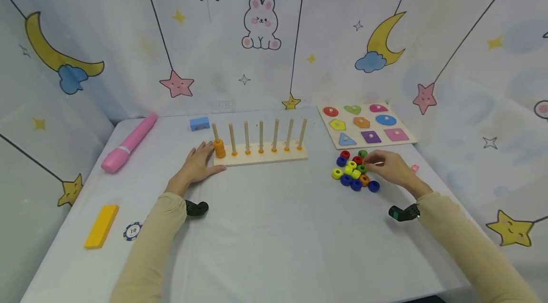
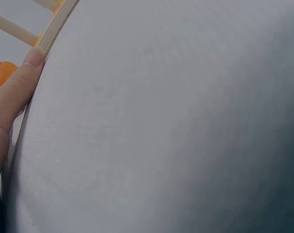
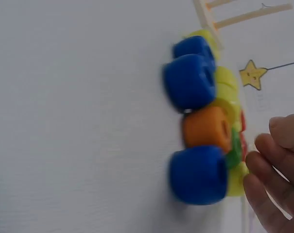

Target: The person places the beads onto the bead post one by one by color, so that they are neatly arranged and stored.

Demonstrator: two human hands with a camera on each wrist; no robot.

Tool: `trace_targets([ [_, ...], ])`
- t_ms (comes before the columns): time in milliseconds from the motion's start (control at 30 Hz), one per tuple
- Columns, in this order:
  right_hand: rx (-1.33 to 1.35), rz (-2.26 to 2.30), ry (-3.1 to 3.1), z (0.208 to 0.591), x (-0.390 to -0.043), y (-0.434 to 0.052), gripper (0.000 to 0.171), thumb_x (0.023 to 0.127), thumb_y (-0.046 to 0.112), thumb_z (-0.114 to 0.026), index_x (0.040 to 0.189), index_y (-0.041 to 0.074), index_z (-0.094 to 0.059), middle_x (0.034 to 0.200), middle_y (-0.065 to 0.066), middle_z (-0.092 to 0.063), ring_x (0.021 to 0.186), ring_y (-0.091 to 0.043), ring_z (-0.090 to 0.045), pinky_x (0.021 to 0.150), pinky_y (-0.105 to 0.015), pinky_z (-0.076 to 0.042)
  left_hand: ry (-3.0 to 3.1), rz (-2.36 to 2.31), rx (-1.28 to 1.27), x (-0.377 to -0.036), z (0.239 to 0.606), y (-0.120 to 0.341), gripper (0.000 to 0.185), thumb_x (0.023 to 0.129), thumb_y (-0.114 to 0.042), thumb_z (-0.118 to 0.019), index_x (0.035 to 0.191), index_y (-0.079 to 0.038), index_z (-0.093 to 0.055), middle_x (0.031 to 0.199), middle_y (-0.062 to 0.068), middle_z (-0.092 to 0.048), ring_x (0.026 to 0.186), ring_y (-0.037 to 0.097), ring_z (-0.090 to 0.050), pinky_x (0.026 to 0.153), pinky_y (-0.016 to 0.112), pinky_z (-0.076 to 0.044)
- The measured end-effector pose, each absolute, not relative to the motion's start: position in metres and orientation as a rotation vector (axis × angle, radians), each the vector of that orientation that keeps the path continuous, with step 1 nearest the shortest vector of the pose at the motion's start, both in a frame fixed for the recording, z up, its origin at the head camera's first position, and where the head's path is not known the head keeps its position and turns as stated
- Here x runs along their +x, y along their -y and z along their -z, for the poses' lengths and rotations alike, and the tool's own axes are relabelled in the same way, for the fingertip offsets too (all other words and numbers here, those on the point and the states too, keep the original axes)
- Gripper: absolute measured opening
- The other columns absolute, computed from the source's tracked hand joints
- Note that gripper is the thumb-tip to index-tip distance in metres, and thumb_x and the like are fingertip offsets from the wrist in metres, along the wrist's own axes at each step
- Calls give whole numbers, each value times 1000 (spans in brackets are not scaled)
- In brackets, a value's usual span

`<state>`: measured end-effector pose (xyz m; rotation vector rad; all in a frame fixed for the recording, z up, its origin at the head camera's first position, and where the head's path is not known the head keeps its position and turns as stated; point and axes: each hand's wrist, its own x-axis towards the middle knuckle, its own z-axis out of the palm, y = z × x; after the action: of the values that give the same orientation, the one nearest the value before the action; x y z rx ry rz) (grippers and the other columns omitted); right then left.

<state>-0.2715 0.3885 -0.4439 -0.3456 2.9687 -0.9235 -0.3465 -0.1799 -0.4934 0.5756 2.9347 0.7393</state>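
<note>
The beads (image 1: 355, 171) lie in a tight cluster on the desk (image 1: 274, 227), to the right of the peg board (image 1: 261, 154) and just in front of the shape puzzle (image 1: 366, 124). They are blue, yellow, red, green and orange, packed against one another. The right hand (image 1: 391, 167) rests at the right edge of this cluster with its fingers bent toward the beads; the head view shows the fingertips at a green bead (image 1: 362, 153), but whether they pinch it cannot be told. In the right wrist view the fingertips (image 3: 275, 165) sit just beside the blue, orange and green beads (image 3: 200, 141), slightly curled.

The left hand (image 1: 197, 165) lies flat on the desk at the left end of the peg board, fingers relaxed and spread, gripping nothing. The left wrist view shows its thumb (image 2: 20, 87) pressed against the board's wooden edge (image 2: 57, 26). The board carries a row of upright wooden pegs; orange beads (image 1: 219, 148) are stacked on the leftmost peg, right beside the left fingers, and a single orange bead sits at the foot of each other peg.

Farther left on the desk lie a pink marker (image 1: 128, 143), a yellow block (image 1: 101, 226) and a poker chip (image 1: 132, 231). A small blue block (image 1: 199, 123) sits behind the peg board.
</note>
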Motion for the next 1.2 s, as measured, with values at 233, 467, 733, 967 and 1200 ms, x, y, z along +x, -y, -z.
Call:
trace_targets([
  [233,-335,944,-2949,460,-253,-391,25,89,18,-68,109,3,-64,101,-8,-66,95,-25,-61,85,-42,-53,-2920,-727,578,-342,499,176,94,84,-54,-64,148,1,-23,153,23,-19,141,38,-6,113,53,1],
  [467,-371,959,-2960,470,-243,-389,24,86,12,-70,108,3,-64,99,-7,-66,93,-25,-62,82,-38,-54,-2928,-723,567,-341,503,176,95,83,-56,-63,148,0,-24,153,22,-20,142,37,-7,114,53,0],
  [733,-396,963,-2970,471,-238,-381,25,84,9,-71,107,2,-63,101,-9,-65,95,-28,-62,82,-38,-54,-2929,-717,556,-342,497,176,95,83,-56,-64,148,0,-24,153,21,-19,142,36,-7,114,52,1],
  [967,-410,912,-2978,467,-242,-380,27,85,13,-71,109,4,-63,102,-8,-65,95,-26,-62,83,-40,-54,-2942,-704,558,-343,494,177,95,83,-56,-64,148,1,-25,153,21,-19,142,37,-7,114,52,0],
  [1200,-444,951,-3016,440,-256,-375,30,86,14,-70,112,1,-61,105,-12,-65,98,-29,-61,84,-42,-53,-2950,-703,553,-344,493,179,96,82,-57,-64,147,2,-25,153,21,-19,142,37,-7,114,53,0],
])
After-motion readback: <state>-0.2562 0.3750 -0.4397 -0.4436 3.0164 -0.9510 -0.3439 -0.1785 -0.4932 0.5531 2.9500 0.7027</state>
